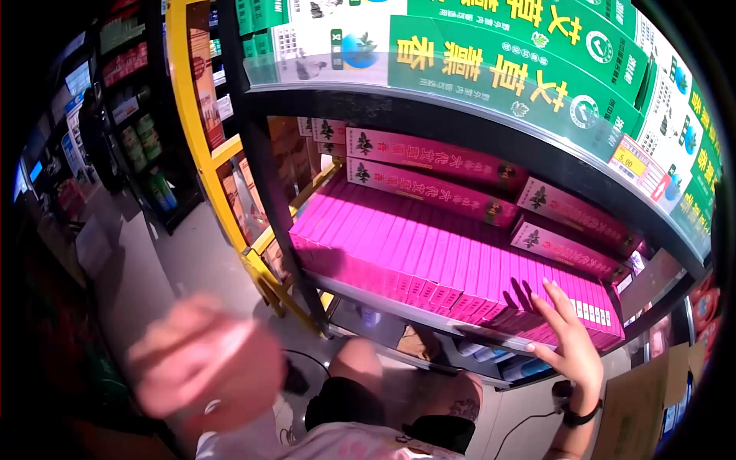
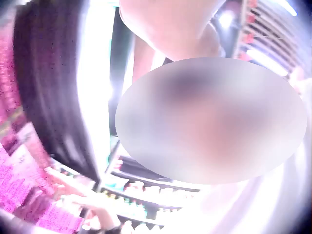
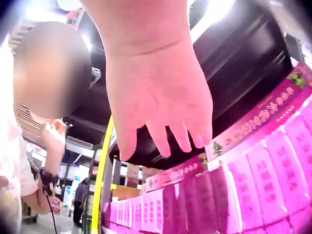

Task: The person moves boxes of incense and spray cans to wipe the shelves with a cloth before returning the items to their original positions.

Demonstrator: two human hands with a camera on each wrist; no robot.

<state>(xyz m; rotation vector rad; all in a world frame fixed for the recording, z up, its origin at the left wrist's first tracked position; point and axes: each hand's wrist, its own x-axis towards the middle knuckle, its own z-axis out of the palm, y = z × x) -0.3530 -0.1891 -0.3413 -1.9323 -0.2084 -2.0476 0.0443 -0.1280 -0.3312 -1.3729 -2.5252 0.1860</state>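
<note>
A long row of upright thin magenta boxes (image 1: 414,238) fills the shelf in front of me. My right hand (image 1: 567,337) is at the row's right front edge, fingers spread and nearly straight, casting a shadow on the boxes. In the right wrist view that right hand (image 3: 158,97) hangs palm toward the camera, fingers pointing down, nothing in it. My left hand (image 1: 207,360) is raised at the lower left, away from the shelf and blurred by motion; its fingers look loosely bent, and nothing shows in it.
Pink long boxes (image 1: 429,180) lie stacked behind the row. Green-and-white boxes (image 1: 491,69) stand on the shelf above, with a yellow price tag (image 1: 630,161) on its edge. A yellow ladder (image 1: 201,146) stands at left, a cardboard box (image 1: 640,406) at lower right.
</note>
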